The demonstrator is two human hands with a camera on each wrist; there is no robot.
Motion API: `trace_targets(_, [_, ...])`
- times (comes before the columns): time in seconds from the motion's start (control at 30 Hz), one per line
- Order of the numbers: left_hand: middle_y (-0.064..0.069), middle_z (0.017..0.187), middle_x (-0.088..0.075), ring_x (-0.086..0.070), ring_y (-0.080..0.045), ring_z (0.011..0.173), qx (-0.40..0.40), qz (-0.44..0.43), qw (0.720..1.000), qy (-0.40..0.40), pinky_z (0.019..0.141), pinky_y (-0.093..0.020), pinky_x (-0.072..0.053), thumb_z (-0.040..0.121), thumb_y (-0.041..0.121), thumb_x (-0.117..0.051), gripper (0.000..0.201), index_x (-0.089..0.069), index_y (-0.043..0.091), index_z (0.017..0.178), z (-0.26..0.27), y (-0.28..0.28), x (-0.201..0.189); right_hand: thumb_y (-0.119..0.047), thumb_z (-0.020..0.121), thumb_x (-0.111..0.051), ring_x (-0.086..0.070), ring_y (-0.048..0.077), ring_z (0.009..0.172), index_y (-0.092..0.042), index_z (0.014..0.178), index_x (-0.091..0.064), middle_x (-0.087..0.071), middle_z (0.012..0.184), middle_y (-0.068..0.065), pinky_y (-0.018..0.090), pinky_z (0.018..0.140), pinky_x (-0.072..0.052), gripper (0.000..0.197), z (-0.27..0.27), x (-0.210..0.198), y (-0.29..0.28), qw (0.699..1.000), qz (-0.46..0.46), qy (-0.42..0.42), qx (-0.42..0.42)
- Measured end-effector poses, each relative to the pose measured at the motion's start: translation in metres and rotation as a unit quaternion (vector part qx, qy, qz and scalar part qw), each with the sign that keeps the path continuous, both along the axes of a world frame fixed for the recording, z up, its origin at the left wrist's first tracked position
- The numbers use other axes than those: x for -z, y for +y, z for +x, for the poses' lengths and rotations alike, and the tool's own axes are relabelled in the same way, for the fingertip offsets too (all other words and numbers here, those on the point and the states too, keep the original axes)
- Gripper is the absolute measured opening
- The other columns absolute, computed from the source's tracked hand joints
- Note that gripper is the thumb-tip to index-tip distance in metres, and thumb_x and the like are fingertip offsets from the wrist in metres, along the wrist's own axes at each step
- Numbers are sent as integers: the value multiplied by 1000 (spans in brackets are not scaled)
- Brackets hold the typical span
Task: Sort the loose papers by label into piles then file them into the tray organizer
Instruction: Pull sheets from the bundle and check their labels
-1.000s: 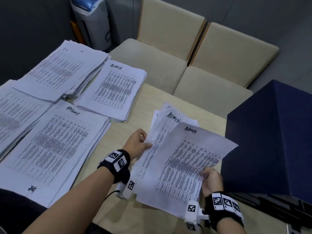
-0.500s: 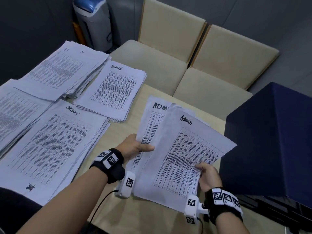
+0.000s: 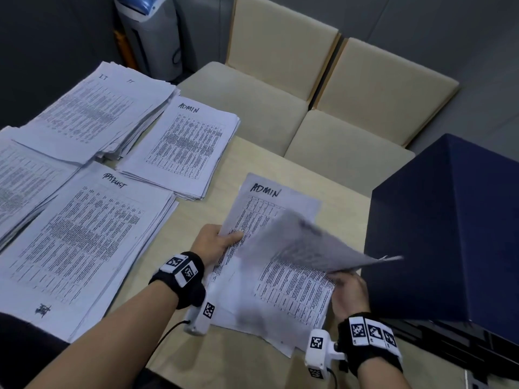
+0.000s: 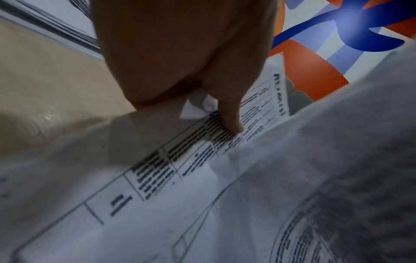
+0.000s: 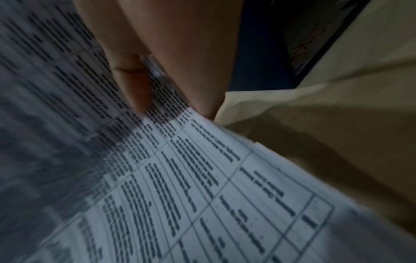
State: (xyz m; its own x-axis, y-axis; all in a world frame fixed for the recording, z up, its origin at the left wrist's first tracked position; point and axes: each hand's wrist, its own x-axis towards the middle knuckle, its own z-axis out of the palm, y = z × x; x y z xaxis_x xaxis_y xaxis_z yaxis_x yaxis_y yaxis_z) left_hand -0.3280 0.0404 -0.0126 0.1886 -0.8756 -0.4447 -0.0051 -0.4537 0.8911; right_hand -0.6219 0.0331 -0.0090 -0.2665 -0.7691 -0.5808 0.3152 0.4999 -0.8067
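Note:
My left hand [image 3: 222, 240] grips the left edge of a thin stack of papers [image 3: 280, 209] whose exposed sheet is labelled ADMIN, low over the table. In the left wrist view its thumb [image 4: 227, 113] presses on the printed sheet [image 4: 157, 178]. My right hand [image 3: 346, 284] pinches the right edge of a motion-blurred top sheet [image 3: 309, 248], raised above the stack; the right wrist view shows the thumb [image 5: 135, 89] on that sheet [image 5: 56, 106]. Sorted piles lie to the left: ADMIN [image 3: 188, 147], IT [image 3: 98, 108], and one with a scrawled label [image 3: 84, 234].
A further paper pile [image 3: 22, 178] sits at the far left edge. A large dark blue box [image 3: 449, 234] stands at the right of the beige table [image 3: 252, 369], with black rails [image 3: 455, 343] below it. Two beige chairs [image 3: 266, 94] stand behind the table.
The held stack has dropped lower toward the table. My right hand has swung the top Admin sheet up and to the right, blurring it and baring the ADMIN sheet underneath.

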Motion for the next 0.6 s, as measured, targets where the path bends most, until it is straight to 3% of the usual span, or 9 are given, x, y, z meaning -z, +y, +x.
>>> trace_targets(0.07, [2, 65, -71, -64, -11, 56, 15, -7, 999, 33, 53, -18, -50, 89, 26, -73, 29, -72, 1, 76, -4, 1, -5, 9, 88, -48, -73, 23, 83, -9, 91, -74, -78, 83, 0, 26, 63, -55, 31, 3, -3, 1, 998, 7, -52, -25])
trace_targets(0.13, [8, 52, -61, -55, -8, 46, 38, 4, 999, 16, 50, -14, -44, 96, 46, -57, 48, -60, 10, 63, -11, 0, -8, -1, 94, -51, -76, 10, 83, -16, 98, -79, -79, 99, 1, 22, 64, -57, 32, 12, -15, 4, 993, 0, -97, -66])
trace_targets(0.17, [8, 51, -54, -48, -11, 46, 57, 16, 998, -1, 52, -15, -41, 95, 61, -47, 59, -53, 12, 62, -14, -1, -7, 0, 94, -50, -76, 11, 80, -15, 92, -81, -80, 95, 3, 22, 62, -58, 34, 13, -16, 6, 992, -13, -104, -75])
trace_targets(0.23, [-1, 73, -49, -46, -13, 67, 101, 32, 994, -8, 67, -24, -37, 85, 85, -27, 72, -53, 17, 80, -23, -3, -4, 9, 90, -51, -73, 22, 71, -11, 73, -80, -77, 78, 6, 20, 55, -56, 39, 16, -16, 10, 992, -24, -106, -71])
trace_targets(0.3, [3, 91, -52, -50, -14, 83, 84, 59, 995, 20, 77, -30, -38, 84, 86, -14, 79, -58, 22, 95, -31, -4, -8, 16, 86, -52, -66, 23, 68, -9, 68, -75, -73, 67, 4, 21, 55, -55, 39, 15, -12, 9, 996, -14, -73, -41])
trace_targets(0.37, [4, 88, -60, -57, -18, 86, 38, 55, 998, 0, 81, -32, -42, 90, 78, -21, 76, -67, 18, 89, -34, -6, -8, 19, 83, -51, -64, 25, 68, -4, 76, -69, -71, 62, 4, 30, 61, -53, 30, 12, -9, 8, 1000, 8, -27, -9])
trace_targets(0.43, [4, 81, -65, -63, -21, 82, -3, 11, 991, -131, 79, -34, -48, 94, 64, -48, 50, -64, 19, 77, -29, -9, 3, 19, 83, -46, -62, 23, 60, -3, 78, -59, -66, 57, 6, 32, 57, -51, 26, 7, -6, 8, 999, 28, -17, 25])
trace_targets(0.5, [-3, 102, -65, -64, -25, 96, -5, 59, 952, -301, 83, -35, -51, 88, 49, -67, 36, -63, 14, 98, -20, -9, 15, 18, 81, -44, -62, 22, 63, -6, 80, -53, -63, 68, 8, 30, 56, -52, 26, 1, -1, 9, 998, 15, -22, 59])
trace_targets(0.6, [-10, 116, -57, -59, -30, 105, 84, 144, 897, -410, 87, -40, -51, 83, 48, -73, 55, -53, 8, 115, -15, -7, 25, 13, 67, -51, -53, 30, 97, -11, 88, -51, -56, 97, 13, 36, 77, -48, 32, -3, 6, 11, 996, -1, -25, 85])
